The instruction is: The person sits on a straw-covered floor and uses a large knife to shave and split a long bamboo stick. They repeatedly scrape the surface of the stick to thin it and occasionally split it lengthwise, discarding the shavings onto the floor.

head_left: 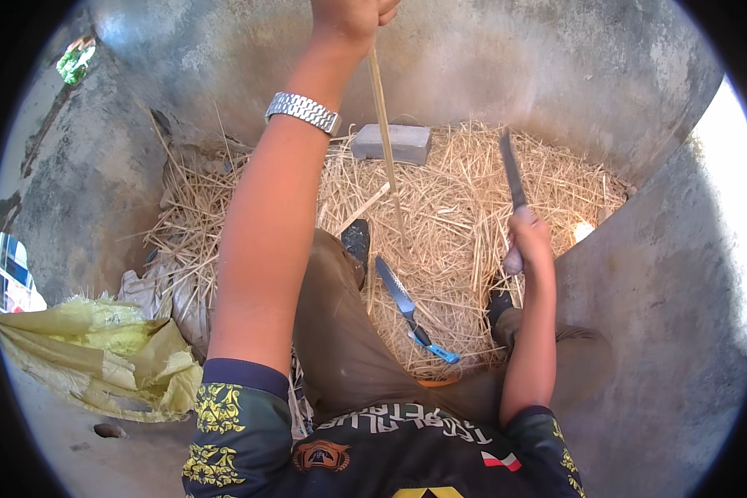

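At the top edge my left hand [350, 18], partly cut off by the frame, is closed on a long thin strip [383, 124] that looks like bamboo or wood. The strip hangs down, its lower end over the straw [448, 224]. On the right, my right hand [531, 236] grips the handle of a long dark-bladed knife [513, 170]. Its blade points up and away from me, apart from the strip. Between my feet a folding saw [397, 286] with a toothed blade and a black and blue handle lies on the straw.
A grey block [394, 143] stands beyond the saw by the far wall. Curved concrete walls [506, 66] surround me closely. A torn yellow sack [108, 357] lies at the left. My feet, in dark shoes [356, 249], rest among the straw.
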Motion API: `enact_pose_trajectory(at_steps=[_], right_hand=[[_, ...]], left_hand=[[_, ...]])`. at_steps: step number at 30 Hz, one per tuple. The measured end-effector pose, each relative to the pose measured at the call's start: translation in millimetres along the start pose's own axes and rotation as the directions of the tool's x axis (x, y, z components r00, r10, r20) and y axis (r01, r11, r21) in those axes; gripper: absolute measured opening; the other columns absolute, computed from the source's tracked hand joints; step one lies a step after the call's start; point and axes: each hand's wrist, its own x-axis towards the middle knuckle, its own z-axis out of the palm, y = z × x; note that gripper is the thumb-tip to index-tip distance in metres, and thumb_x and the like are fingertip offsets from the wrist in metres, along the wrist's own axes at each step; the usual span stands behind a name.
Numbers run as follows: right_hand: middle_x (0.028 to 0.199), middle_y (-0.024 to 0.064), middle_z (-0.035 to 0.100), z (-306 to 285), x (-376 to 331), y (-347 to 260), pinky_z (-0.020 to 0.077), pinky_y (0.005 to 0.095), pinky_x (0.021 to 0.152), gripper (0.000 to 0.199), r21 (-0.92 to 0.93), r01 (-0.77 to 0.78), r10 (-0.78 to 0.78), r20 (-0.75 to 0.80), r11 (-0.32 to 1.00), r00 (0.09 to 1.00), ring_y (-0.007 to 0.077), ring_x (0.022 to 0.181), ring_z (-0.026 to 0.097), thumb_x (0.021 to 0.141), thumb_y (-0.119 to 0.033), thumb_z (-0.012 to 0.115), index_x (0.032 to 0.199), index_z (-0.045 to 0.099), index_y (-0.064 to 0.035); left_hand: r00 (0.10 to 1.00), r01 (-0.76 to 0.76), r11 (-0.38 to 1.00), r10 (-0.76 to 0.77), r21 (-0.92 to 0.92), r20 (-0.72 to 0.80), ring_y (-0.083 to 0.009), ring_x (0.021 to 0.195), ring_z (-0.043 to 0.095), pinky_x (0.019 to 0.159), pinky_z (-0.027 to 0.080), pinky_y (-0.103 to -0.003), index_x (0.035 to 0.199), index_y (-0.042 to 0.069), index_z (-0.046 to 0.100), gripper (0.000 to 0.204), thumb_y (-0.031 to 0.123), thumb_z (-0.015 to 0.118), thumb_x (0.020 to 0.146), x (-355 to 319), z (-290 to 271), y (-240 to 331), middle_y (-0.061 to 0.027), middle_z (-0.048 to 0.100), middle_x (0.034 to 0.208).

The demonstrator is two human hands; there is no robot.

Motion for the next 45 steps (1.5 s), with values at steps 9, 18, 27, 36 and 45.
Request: enact_pose_trajectory(at_steps=[9,18,27,36,45], right_hand=[[0.07,0.0043,0.059,63.9,-163.3,-90.2,0.0421,0.0269,0.04,0.015,0.279,0.177,-0.228,0.161,0.944,0.96,0.0106,0.048,0.055,0.091,-0.011,0.066,0.101,0.057,-0.003],[0.067,0.0019,0.059,40.0,-205.4,-119.1,0.0394,0.0255,0.041,0.017,0.356,0.056,-0.165,0.285,0.933,0.944,0.0061,0.051,0.054,0.093,-0.013,0.068,0.099,0.057,-0.0025],[0.066,0.0084,0.062,63.6,-204.3,-60.9,0.0443,0.0284,0.05,0.018,0.028,0.125,-0.128,0.272,0.992,0.954,0.0116,0.056,0.061,0.092,-0.017,0.067,0.093,0.058,-0.0012],[0.063,0.0095,0.063,26.0,-218.5,-71.4,0.0459,0.0304,0.049,0.018,0.002,0.198,-0.197,0.141,0.98,0.97,0.0139,0.052,0.062,0.089,-0.015,0.07,0.088,0.058,-0.0017],[0.069,0.0084,0.067,1.1,-221.7,-87.3,0.0492,0.0288,0.056,0.019,-0.09,0.402,-0.402,0.012,0.911,0.915,0.0106,0.061,0.064,0.087,-0.012,0.074,0.089,0.058,-0.0024]], left_hand=[[1.0,-0.009,1.0,0.009,-0.026,-0.01,-0.0064,0.037,0.023,0.035,0.017,-0.026,0.061,0.02,0.029,0.059,0.062,0.044,0.101,-14.3,18.0,0.3,0.0077,0.023,0.049],[0.994,-0.057,0.998,0.06,0.041,-0.096,-0.0061,0.037,0.023,0.035,0.019,-0.027,0.062,0.02,0.029,0.059,0.062,0.046,0.1,-19.2,-13.6,4.6,0.007,0.025,0.051],[0.99,-0.033,0.998,0.027,-0.044,-0.138,-0.0067,0.038,0.025,0.035,0.02,-0.026,0.064,0.018,0.032,0.058,0.06,0.048,0.1,-21.8,-8.4,-1.2,0.0059,0.026,0.052],[0.999,0.054,0.999,-0.054,-0.004,0.001,-0.0088,0.043,0.04,0.042,0.035,-0.024,0.066,0.02,0.035,0.069,0.084,0.034,0.089,2.8,-23.8,50.9,0.0059,0.034,0.051],[0.99,0.122,0.985,-0.129,0.124,0.057,-0.0081,0.04,0.024,0.039,0.021,-0.024,0.06,0.023,0.029,0.066,0.082,0.031,0.091,7.8,-11.8,98.4,0.0085,0.026,0.048]])
